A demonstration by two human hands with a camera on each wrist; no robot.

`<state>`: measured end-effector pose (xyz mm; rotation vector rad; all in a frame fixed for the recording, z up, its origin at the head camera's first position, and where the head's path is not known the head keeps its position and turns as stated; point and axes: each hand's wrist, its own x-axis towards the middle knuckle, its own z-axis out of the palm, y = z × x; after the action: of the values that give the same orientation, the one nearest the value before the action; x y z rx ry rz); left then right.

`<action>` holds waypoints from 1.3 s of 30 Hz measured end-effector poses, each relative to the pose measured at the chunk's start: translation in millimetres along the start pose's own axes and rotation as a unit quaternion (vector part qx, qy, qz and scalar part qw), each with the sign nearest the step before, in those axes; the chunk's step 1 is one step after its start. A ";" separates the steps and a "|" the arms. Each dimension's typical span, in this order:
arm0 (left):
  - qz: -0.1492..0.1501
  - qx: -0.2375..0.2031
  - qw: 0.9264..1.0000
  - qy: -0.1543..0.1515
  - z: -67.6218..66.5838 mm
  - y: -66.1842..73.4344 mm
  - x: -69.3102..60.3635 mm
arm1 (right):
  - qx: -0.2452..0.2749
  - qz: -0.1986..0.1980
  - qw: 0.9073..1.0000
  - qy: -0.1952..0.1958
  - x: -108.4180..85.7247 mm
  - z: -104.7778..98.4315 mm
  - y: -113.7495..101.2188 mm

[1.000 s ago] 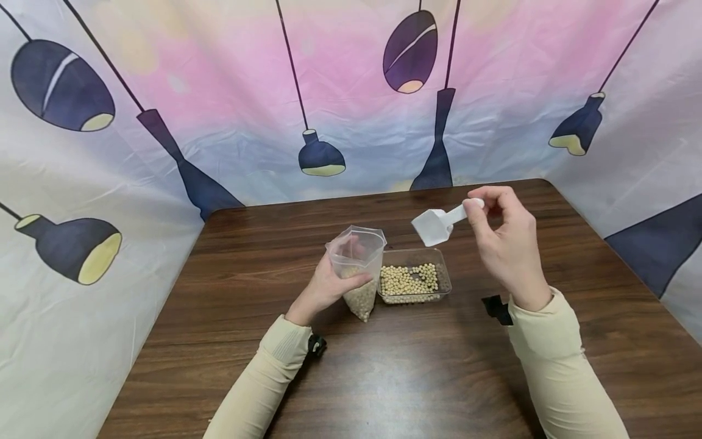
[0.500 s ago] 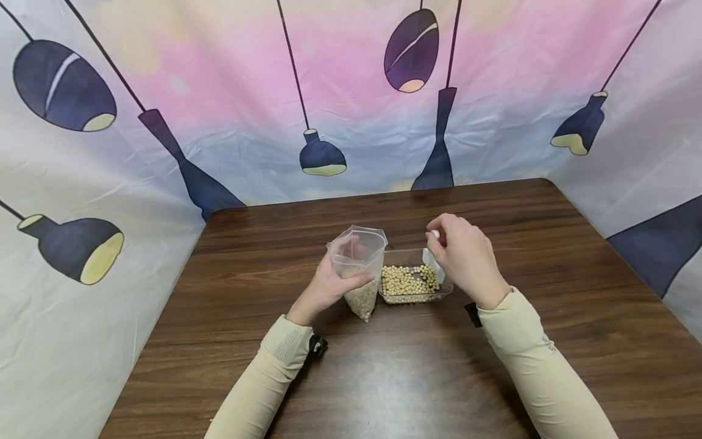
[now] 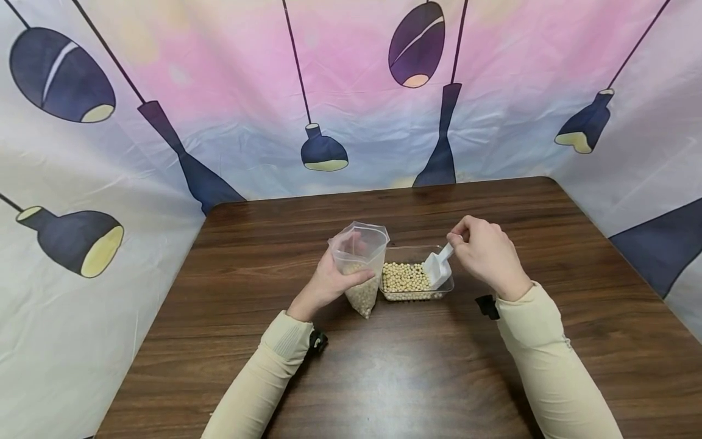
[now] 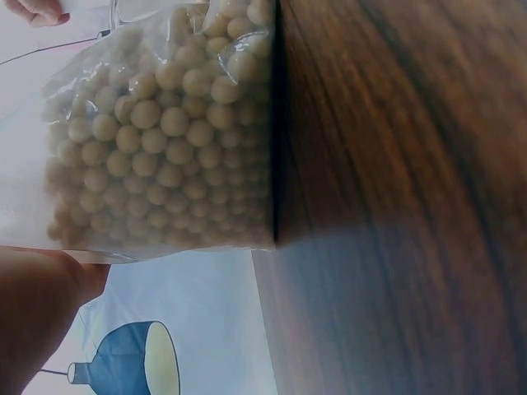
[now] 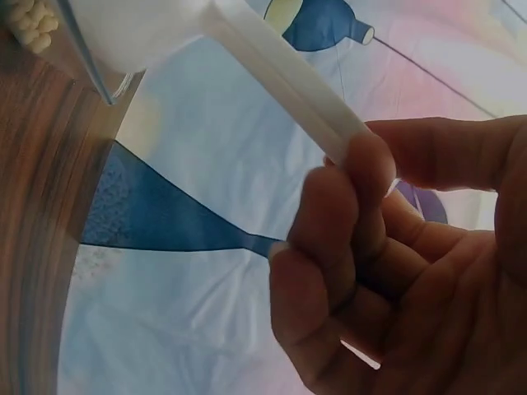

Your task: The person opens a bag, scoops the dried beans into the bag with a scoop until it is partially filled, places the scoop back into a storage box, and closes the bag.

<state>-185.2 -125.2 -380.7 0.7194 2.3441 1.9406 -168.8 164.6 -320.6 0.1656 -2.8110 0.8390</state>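
My left hand (image 3: pixel 329 281) grips an open-topped clear plastic bag (image 3: pixel 364 299), thumb in front and fingers behind. Pale round beans fill the lower part of the bag, seen close up through its wall (image 4: pixel 156 144) in the left wrist view. Right beside it on the table is a clear plastic tray (image 3: pixel 451 286) holding more beans (image 3: pixel 404 277). My right hand (image 3: pixel 489 256) pinches the handle end of a white scoop (image 3: pixel 437 272). The scoop's head is down in the tray's right part, among the beans. In the right wrist view, thumb and fingertips hold the white handle (image 5: pixel 284 78).
Brown wood-grain table (image 3: pixel 395 378) lies under everything, its far edge close to a printed cloth backdrop (image 3: pixel 247 146) with drawn lamps. A black strap piece (image 3: pixel 487 306) shows at the right wrist, another (image 3: pixel 317 341) at the left.
One second ago the scoop was raised above the tray's right rear. My right hand has lowered it into the beans and tilted its handle to the right. The left hand stays put.
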 end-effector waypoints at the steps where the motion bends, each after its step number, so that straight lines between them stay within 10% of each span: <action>1: -0.002 0.001 1.000 -0.001 0.2 4.1 -0.3 | 0.007 0.003 1.000 -0.008 0.7 -1.2 1.7; 5: -0.002 0.003 1.000 -0.003 0.7 14.5 -1.5 | 0.037 -0.002 0.998 -0.044 4.3 -2.5 8.9; 12: -0.001 -0.005 1.000 0.002 -0.5 -11.8 2.8 | 0.093 0.019 0.988 -0.121 12.3 2.1 20.6; 25: 0.021 0.005 1.000 0.009 0.4 -17.8 1.4 | 0.231 0.053 0.936 -0.259 25.8 20.6 47.0; 39: 0.017 0.001 1.000 0.007 0.0 -15.8 2.9 | 0.270 0.055 0.924 -0.267 34.2 29.6 63.0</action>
<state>-193.2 -126.1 -394.6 0.7534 2.3567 1.9643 -217.2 199.0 -370.4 0.3697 -2.9909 1.8305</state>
